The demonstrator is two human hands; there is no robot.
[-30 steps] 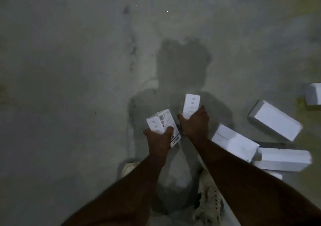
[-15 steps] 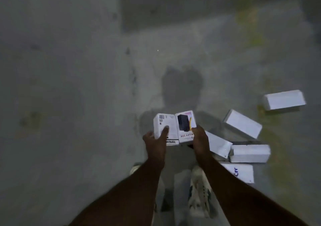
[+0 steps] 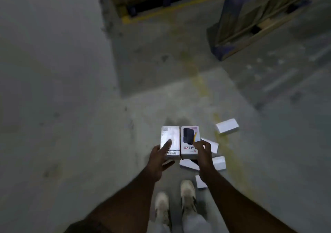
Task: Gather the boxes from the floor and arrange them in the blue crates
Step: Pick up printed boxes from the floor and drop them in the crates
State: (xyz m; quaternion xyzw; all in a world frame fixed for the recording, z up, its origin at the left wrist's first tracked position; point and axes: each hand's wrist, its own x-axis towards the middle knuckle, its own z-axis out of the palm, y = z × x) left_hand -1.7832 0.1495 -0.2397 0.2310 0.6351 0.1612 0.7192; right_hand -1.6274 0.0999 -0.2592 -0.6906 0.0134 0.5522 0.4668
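I hold two small white boxes side by side in front of me. My left hand (image 3: 162,156) grips the left box (image 3: 171,137), which bears a barcode label, with the thumb on its face. My right hand (image 3: 204,152) grips the right box (image 3: 189,139), printed with a dark product picture and red lettering. Below and to the right, several more white boxes lie scattered on the concrete floor: one apart (image 3: 227,128) at the far right, others (image 3: 219,163) clustered near my right wrist. No blue crate is in view.
My two light shoes (image 3: 187,195) stand on the grey concrete floor. A loaded pallet with a yellow floor line (image 3: 161,8) sits at the top centre. A blue-framed rack or pallet (image 3: 241,35) stands at the top right. A faded yellow stripe (image 3: 202,87) runs across the floor.
The view has tilted up and away from the floor, bringing the pallets into sight. Both boxes have been brought together side by side, and the right box now shows its printed face.
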